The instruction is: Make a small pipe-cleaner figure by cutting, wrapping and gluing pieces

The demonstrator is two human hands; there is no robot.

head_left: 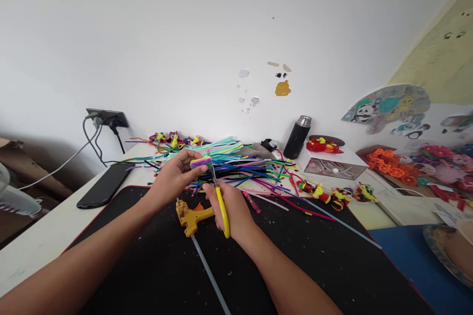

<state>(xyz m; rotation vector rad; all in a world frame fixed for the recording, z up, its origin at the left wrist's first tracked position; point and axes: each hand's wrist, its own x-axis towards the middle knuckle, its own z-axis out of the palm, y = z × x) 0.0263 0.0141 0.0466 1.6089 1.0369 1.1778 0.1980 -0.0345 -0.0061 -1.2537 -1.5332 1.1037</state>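
- Mat [148, 261]: black, lying under both hands.
- Stem pile [246, 167]: on the far side, beyond the hands.
- Right hand [234, 209]: closed around the scissors [222, 211], blades at the bundle's right end; contact unclear.
- Left hand [173, 173]: fingers pinched on the bundle.
- Bundle [200, 162]: purple and yellow, held above the mat's far edge; the step looks like trimming, calling for steady fingers and careful blade alignment.

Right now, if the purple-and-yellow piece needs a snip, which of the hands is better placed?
Probably the right hand: it holds the yellow-handled scissors, with the blades by one end of the purple-and-yellow piece. The left hand is occupied gripping that piece.
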